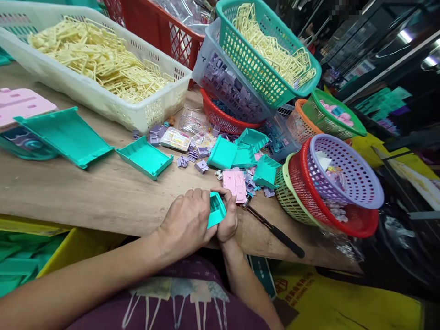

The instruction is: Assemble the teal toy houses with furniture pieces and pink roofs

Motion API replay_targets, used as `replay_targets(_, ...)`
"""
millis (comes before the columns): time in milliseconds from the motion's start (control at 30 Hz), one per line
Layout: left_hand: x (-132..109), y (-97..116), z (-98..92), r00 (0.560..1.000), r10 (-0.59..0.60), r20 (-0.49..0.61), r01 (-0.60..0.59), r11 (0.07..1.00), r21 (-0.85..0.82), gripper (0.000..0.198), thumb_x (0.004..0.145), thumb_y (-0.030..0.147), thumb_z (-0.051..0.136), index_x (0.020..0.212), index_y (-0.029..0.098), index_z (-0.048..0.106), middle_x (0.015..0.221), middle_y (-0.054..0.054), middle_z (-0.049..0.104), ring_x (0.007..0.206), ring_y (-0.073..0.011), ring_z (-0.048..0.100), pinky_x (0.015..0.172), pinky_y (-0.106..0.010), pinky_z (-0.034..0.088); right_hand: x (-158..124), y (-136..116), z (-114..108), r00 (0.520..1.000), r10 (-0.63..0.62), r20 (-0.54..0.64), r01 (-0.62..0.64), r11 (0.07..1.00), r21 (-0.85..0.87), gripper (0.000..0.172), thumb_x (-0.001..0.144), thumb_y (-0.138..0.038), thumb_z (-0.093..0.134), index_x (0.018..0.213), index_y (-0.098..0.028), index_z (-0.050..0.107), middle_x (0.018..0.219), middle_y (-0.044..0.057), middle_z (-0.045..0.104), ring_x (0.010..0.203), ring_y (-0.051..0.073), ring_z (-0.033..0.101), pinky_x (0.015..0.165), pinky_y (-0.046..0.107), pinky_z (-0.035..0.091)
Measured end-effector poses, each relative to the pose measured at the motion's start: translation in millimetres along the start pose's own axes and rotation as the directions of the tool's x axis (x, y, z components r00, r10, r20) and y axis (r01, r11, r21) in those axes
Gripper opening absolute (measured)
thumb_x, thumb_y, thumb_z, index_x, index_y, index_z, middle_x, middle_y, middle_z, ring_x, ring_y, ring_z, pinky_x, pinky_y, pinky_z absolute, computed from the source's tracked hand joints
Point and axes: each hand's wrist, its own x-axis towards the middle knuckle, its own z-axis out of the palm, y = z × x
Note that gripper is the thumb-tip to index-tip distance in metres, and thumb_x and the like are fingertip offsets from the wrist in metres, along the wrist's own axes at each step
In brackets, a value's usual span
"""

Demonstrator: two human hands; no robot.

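Observation:
Near the table's front edge, a small teal plastic box-like part [216,211] is held between both hands. My left hand [189,215] wraps its left side, knuckles up. My right hand [229,219] grips its right side with curled fingers. Just beyond lies a pink plastic panel [235,185], close to my right fingertips. A hammer [271,224] with a black handle rests to the right, its head beside the pink panel. Teal tray-shaped parts [146,156] and small purple plastic pieces [201,166] are scattered behind. What my fingers cover of the held part is hidden.
A white basket of pale yellow plastic frames [151,110] stands at the back left. A teal basket [271,75] leans on a purple-filled bin [227,82]. Stacked round baskets [369,183] sit right. A large teal panel [67,137] lies left; a yellow box [82,243] stands below.

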Motion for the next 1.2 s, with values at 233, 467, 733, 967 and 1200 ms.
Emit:
replay_targets(233,3,-4,-0.4,1.0,-0.018,0.0,0.018,1.0,-0.018,0.039,0.083,0.038,0.057,0.106,0.007,0.057,0.094,-0.02,0.064,0.088,-0.0352,0.063,0.072,-0.046,0.054,3,1,2,1.0,-0.019,-0.005,0.019,0.999,-0.026,0.056,0.099,-0.057,0.023,0.104,-0.019,0.063,0.102,0.007,0.067,0.096,0.02,0.062,0.089,0.035,0.048)
replay_targets(467,-9,-61,-11.3,0.901,0.251,-0.355,-0.37,0.871,-0.323,0.121,0.066,0.064,0.075,0.155,0.018,0.007,0.156,-0.023,0.026,0.142,-0.0412,0.029,0.112,-0.062,0.033,12,3,16,0.956,0.211,-0.204,-0.139,0.938,0.319,0.07,0.094,-0.068,0.013,0.116,-0.018,0.055,0.114,0.012,0.068,0.106,0.026,0.066,0.095,0.046,0.051)
replay_targets(733,-26,-70,-1.7,0.934,0.102,-0.343,-0.29,0.777,-0.559,0.068,0.08,0.044,0.072,0.136,0.022,0.042,0.134,-0.011,0.057,0.125,-0.0295,0.054,0.106,-0.045,0.045,3,7,15,0.991,0.12,-0.052,-0.114,0.987,0.11,0.067,0.096,-0.064,0.016,0.132,-0.018,0.049,0.132,0.014,0.059,0.121,0.028,0.059,0.1,0.05,0.049)
replay_targets(967,-14,-63,7.3,0.921,-0.175,-0.347,-0.081,0.788,-0.61,0.056,0.091,0.054,0.054,0.132,0.015,0.051,0.13,-0.014,0.057,0.125,-0.0285,0.054,0.107,-0.047,0.043,-19,-44,5,0.891,-0.43,0.146,0.437,0.725,-0.532,0.089,0.081,-0.072,0.054,0.147,-0.016,0.031,0.147,0.021,0.035,0.141,0.036,0.032,0.116,0.058,0.028)
replay_targets(1200,12,-86,16.1,0.953,0.1,-0.287,-0.287,0.608,-0.74,0.057,0.092,0.053,0.051,0.137,0.017,0.052,0.141,-0.012,0.055,0.133,-0.0274,0.048,0.112,-0.042,0.037,-16,-25,16,0.943,-0.274,0.189,0.332,0.802,-0.496,0.09,0.082,-0.053,0.068,0.151,-0.016,0.023,0.151,0.019,0.035,0.141,0.031,0.035,0.116,0.051,0.034)
